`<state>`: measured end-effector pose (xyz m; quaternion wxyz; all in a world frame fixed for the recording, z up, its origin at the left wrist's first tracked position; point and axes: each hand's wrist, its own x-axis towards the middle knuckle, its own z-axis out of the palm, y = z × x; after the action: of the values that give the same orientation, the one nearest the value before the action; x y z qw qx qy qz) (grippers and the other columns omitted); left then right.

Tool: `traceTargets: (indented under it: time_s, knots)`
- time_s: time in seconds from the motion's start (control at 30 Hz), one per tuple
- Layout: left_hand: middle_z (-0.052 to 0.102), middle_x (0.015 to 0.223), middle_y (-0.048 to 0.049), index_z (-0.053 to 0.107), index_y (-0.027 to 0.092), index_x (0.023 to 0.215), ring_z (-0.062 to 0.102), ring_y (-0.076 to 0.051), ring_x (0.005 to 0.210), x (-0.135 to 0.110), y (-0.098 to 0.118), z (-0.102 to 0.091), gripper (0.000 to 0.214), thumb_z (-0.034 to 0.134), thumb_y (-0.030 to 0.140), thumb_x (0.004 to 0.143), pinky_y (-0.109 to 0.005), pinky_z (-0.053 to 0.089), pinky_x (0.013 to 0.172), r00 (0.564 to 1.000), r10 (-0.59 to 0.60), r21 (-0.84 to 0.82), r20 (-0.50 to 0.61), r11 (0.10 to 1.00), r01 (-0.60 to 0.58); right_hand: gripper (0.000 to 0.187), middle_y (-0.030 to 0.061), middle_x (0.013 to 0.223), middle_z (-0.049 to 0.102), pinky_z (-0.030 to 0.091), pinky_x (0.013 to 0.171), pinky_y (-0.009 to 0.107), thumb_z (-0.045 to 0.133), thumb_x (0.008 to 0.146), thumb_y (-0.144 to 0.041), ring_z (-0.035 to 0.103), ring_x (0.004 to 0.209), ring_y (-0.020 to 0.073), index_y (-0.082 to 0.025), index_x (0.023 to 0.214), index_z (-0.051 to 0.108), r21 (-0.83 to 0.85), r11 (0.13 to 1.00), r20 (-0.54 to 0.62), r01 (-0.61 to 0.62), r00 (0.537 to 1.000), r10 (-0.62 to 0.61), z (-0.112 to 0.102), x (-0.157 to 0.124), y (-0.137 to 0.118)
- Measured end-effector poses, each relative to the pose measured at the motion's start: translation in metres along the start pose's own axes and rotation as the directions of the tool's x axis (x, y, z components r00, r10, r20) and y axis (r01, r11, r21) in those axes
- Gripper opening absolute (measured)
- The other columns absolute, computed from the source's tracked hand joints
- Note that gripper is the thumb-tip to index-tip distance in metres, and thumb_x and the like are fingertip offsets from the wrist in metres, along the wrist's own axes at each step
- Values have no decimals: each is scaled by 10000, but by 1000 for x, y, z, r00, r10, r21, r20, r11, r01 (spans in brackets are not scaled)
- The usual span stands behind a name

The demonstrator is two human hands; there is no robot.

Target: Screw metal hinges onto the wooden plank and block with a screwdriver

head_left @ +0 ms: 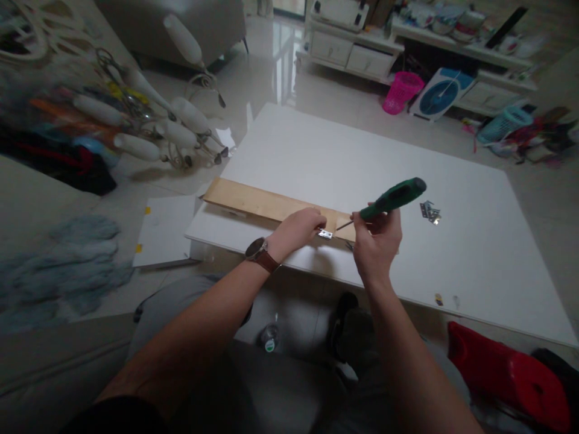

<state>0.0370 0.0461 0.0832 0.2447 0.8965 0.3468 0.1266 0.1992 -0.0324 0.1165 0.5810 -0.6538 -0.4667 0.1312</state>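
A wooden plank (253,200) lies along the near left edge of a white table (353,163). My left hand (296,228), with a brown watch on its wrist, rests on the plank with its fingers closed, pinching a small metal hinge (324,234). My right hand (376,241) grips a green-handled screwdriver (392,198); its thin tip slants down to the left and ends just right of the hinge.
Several loose metal hinges (429,212) lie on the table to the right. A white lamp fixture with several arms (172,126) lies on the floor at left, beside a white board (165,230). A red stool (511,377) sits at lower right, a pink basket (401,91) farther back.
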Motion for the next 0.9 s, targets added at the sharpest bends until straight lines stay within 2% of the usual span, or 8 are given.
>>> traceTargets:
  time_s: [0.2, 0.5, 0.63, 0.77, 0.9]
  knots:
    - [748, 992, -96, 780, 173, 971, 657, -213, 948, 1, -7, 5, 215, 575, 105, 966, -321, 478, 832, 1000, 21, -23, -7, 1000, -21, 253, 2, 911, 712, 584, 723, 342, 730, 851, -286, 716, 800, 180, -248, 1070, 609, 2, 1000, 7, 5, 1000, -5, 0, 0, -1]
    - [753, 967, -98, 769, 177, 932, 670, -226, 938, 0, -1, 0, 142, 635, 147, 965, -333, 486, 819, 1000, -17, -8, -1, 1000, 17, 254, 10, 920, 707, 586, 733, 350, 718, 857, -286, 709, 816, 185, -248, 1077, 599, -18, 1000, 18, 7, 1000, -7, -1, 0, 0]
    - [753, 979, -99, 766, 176, 946, 672, -227, 947, 0, -2, 1, 131, 638, 152, 966, -334, 494, 829, 1000, -10, -5, -5, 1000, 10, 203, 1, 914, 697, 592, 744, 370, 677, 844, -256, 725, 816, 191, -254, 1005, 553, 3, 1000, 53, -27, 998, 27, 0, 1, 2]
    - [754, 996, -103, 768, 174, 956, 669, -227, 953, 0, -3, 2, 143, 628, 146, 969, -339, 497, 837, 1000, -14, -4, -7, 1000, 14, 202, -22, 856, 665, 559, 706, 350, 566, 770, -166, 718, 770, 179, -256, 941, 508, 64, 991, 67, -114, 992, 109, -1, 3, 6]
    - [752, 983, -111, 774, 166, 945, 667, -229, 943, 0, -2, 2, 164, 616, 127, 965, -352, 503, 847, 1000, -27, -4, -9, 1000, 27, 234, -49, 756, 597, 449, 656, 302, 523, 636, -145, 594, 701, 150, -250, 845, 514, 57, 984, 81, -168, 983, 163, -2, 7, 17]
